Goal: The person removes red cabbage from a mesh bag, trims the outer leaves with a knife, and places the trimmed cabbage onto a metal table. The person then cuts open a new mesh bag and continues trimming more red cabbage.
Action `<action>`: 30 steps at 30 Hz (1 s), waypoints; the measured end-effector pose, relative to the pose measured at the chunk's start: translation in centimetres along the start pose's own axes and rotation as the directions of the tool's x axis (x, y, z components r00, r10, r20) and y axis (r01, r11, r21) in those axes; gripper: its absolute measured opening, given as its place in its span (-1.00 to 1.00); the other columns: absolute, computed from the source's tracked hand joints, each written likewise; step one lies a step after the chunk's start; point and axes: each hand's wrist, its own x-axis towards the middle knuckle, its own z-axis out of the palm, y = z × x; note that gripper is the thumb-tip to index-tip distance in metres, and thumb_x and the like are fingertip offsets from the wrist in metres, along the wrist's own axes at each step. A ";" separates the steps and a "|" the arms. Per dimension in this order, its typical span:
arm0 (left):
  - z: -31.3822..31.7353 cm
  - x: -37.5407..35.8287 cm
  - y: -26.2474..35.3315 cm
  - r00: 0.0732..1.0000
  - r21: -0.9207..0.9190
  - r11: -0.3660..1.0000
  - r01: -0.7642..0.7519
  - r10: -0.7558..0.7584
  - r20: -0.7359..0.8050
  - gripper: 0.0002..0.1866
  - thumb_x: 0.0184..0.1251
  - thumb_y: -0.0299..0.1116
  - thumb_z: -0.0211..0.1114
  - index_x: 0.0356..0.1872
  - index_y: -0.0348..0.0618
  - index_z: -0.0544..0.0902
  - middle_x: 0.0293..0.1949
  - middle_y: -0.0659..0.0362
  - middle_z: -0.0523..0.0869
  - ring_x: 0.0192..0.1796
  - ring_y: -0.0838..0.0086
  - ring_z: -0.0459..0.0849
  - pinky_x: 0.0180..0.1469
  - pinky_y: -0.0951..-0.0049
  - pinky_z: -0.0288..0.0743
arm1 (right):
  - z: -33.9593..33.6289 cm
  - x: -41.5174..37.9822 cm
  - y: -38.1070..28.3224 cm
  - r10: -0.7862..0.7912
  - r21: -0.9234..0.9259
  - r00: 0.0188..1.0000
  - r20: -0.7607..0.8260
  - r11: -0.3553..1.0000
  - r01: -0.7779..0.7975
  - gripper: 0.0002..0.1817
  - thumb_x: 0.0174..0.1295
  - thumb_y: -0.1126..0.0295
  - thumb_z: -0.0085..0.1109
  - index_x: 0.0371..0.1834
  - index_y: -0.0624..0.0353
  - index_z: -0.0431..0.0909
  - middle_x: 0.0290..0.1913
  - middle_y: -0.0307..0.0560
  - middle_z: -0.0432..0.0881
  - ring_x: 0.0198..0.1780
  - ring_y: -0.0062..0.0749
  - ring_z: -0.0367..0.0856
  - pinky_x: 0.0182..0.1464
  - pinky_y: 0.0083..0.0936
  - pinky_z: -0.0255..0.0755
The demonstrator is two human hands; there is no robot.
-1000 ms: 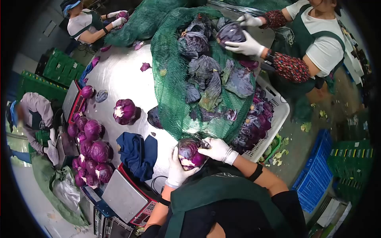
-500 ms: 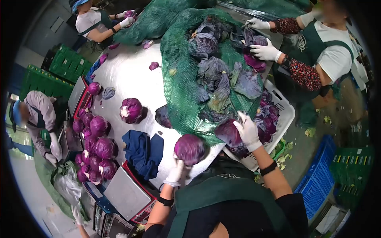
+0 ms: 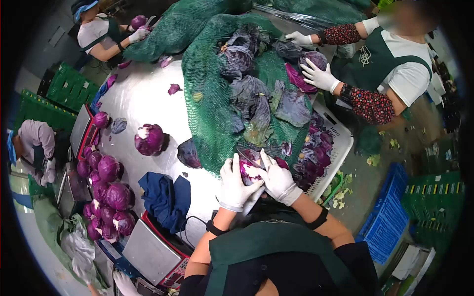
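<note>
Both my hands meet over a red cabbage at the table's near edge, by the green net. My left hand is wrapped round the cabbage's left side. Its pale cut stem end faces up between the hands. My right hand is closed against the other side, and a thin blade, seemingly a knife, slants from its fingers across the cabbage top. The knife's handle is hidden in the hand. Both hands wear white gloves. Dark loose outer leaves lie on the green net just beyond.
A white crate of purple leaves stands right. Left are piled cabbages, one lone cabbage, a blue cloth and a scale. A co-worker handles a cabbage opposite; others work at left. A blue crate stands right.
My left hand has turned the cabbage stem end up and moved in beside my right hand. My right hand has moved left onto the cabbage. The whole view has shifted slightly.
</note>
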 end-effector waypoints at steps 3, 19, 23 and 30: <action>0.1 0.4 0.2 1.000 0.041 0.999 -0.008 0.008 0.006 0.08 -0.27 0.10 0.46 0.29 -0.30 0.18 0.15 -0.22 0.29 0.19 -0.07 0.26 0.17 0.06 0.27 | -0.6 1.0 0.1 0.046 0.004 0.998 -0.046 0.999 -0.046 -0.44 0.28 0.11 -0.09 0.31 0.06 0.20 -0.08 0.11 0.56 -0.34 -0.03 0.64 -0.35 -0.25 0.54; -3.0 -2.1 -5.0 0.978 -0.154 0.973 -0.173 0.187 0.086 -0.03 -0.12 -0.24 0.46 0.35 -0.23 0.11 0.26 -0.16 0.22 0.29 0.05 0.28 0.24 0.15 0.27 | 2.9 2.5 10.0 0.478 0.786 0.849 0.224 0.427 -0.447 -0.74 0.35 0.12 -0.15 -0.04 -0.02 0.38 -0.67 -0.16 0.41 -0.79 -0.53 0.32 -0.77 -0.59 0.19; -2.6 -6.5 -7.5 0.954 -0.767 0.569 0.298 -0.139 0.267 0.00 -0.01 -0.39 0.43 0.38 -0.24 -0.07 0.25 -0.06 0.28 0.25 0.25 0.36 0.29 0.30 0.24 | 2.1 2.1 11.9 0.297 0.777 0.913 0.280 0.488 -0.397 -0.70 0.34 0.08 -0.12 -0.02 0.01 0.37 -0.66 -0.13 0.42 -0.81 -0.49 0.35 -0.79 -0.57 0.23; 0.9 -3.4 1.2 0.994 -0.090 0.993 0.070 -0.077 -0.073 0.12 -0.34 0.07 0.52 0.29 -0.27 0.18 0.16 -0.25 0.29 0.18 -0.12 0.32 0.20 0.07 0.24 | -2.0 -1.4 1.7 -0.143 0.250 0.952 -0.270 0.945 0.213 -0.58 0.08 0.16 0.23 -0.05 0.12 0.44 -0.41 -0.05 0.53 -0.50 -0.33 0.57 -0.43 -0.47 0.47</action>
